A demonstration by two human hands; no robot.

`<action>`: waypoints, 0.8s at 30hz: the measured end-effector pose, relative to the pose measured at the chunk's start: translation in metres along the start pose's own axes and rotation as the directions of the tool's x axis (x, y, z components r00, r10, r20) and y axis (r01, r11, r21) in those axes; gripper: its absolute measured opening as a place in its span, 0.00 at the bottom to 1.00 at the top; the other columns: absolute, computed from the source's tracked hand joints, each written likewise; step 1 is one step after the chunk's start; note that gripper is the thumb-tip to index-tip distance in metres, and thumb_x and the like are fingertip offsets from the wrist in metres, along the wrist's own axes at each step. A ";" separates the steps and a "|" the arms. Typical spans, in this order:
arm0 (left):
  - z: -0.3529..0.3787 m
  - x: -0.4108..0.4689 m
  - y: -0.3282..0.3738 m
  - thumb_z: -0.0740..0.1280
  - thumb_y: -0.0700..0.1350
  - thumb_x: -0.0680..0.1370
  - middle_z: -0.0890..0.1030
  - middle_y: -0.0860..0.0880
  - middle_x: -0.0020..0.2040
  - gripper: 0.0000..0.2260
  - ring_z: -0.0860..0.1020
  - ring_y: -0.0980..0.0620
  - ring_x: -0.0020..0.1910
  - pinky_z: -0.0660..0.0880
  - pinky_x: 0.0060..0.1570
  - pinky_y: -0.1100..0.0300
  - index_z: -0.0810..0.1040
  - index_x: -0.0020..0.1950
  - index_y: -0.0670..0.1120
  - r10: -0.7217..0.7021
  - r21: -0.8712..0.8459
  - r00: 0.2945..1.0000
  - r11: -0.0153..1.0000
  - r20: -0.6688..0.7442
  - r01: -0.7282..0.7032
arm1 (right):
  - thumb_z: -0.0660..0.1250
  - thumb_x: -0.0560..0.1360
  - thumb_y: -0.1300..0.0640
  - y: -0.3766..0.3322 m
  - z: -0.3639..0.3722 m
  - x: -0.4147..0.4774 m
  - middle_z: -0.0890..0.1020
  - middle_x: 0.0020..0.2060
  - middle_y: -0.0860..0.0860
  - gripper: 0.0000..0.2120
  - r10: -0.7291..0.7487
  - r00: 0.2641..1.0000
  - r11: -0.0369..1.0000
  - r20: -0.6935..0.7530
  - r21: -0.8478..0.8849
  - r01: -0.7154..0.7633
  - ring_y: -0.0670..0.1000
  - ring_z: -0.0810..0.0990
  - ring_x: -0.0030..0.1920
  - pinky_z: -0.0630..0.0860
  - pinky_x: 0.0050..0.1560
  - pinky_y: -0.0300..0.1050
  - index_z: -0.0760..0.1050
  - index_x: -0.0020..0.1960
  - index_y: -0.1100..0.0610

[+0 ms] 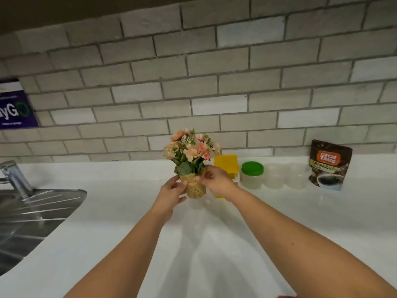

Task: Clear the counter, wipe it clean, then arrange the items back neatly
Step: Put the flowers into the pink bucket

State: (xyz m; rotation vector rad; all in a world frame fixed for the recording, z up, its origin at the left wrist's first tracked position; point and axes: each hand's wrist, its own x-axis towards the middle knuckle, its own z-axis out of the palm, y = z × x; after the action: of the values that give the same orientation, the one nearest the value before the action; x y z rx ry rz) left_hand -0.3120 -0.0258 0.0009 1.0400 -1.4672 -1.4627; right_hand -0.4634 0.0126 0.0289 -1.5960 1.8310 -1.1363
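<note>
A small pot of pink artificial flowers (191, 151), wrapped in tan burlap, stands upright on the white counter (120, 214) near the back wall. My left hand (170, 194) grips the left side of the burlap wrap. On the pot's right side, my right hand (217, 179) holds the wrap just under the leaves. Directly behind my right hand stands a yellow-lidded container (227, 165), partly hidden. To its right in a row sit a green-lidded jar (252, 175), two clear lidded tubs (285, 176) and a brown coffee granules pouch (329, 166).
A steel sink with drainboard (32, 209) and a chrome faucet (15, 177) fill the left side. A purple sign (15, 106) leans on the grey brick wall (214, 82). A bit of red cloth (287, 296) shows at the bottom edge.
</note>
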 end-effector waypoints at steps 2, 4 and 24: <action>-0.012 0.023 0.006 0.63 0.44 0.79 0.76 0.39 0.60 0.18 0.77 0.49 0.53 0.74 0.49 0.58 0.69 0.68 0.46 0.028 -0.001 1.000 1.000 0.009 -0.028 | 0.67 0.75 0.53 -0.008 0.008 0.019 0.76 0.42 0.49 0.18 0.013 0.999 1.000 -0.033 0.008 -0.012 0.52 0.75 0.49 0.70 0.46 0.41 0.73 0.63 0.57; -0.021 0.043 0.009 0.63 0.43 0.79 0.76 0.39 0.59 0.17 0.77 0.47 0.55 0.73 0.51 0.57 0.70 0.68 0.46 0.041 -0.016 0.999 0.999 0.018 -0.041 | 0.67 0.75 0.55 -0.014 0.015 0.035 0.78 0.45 0.52 0.18 0.007 0.998 1.000 -0.059 -0.004 -0.008 0.52 0.76 0.49 0.68 0.45 0.39 0.74 0.63 0.57; -0.047 0.169 -0.036 0.66 0.39 0.76 0.82 0.41 0.49 0.17 0.80 0.39 0.45 0.76 0.54 0.45 0.73 0.66 0.44 0.159 0.085 0.987 0.983 0.026 -0.161 | 0.70 0.71 0.64 0.001 0.074 0.121 0.79 0.58 0.59 0.19 0.152 0.981 0.988 -0.119 0.057 -0.146 0.54 0.78 0.59 0.75 0.58 0.42 0.74 0.61 0.63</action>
State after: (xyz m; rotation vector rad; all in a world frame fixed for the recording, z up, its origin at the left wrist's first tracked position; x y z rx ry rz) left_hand -0.3255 -0.2005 -0.0365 0.9386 -1.6019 -1.3086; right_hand -0.4336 -0.1246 0.0078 -1.3639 1.9500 -1.2247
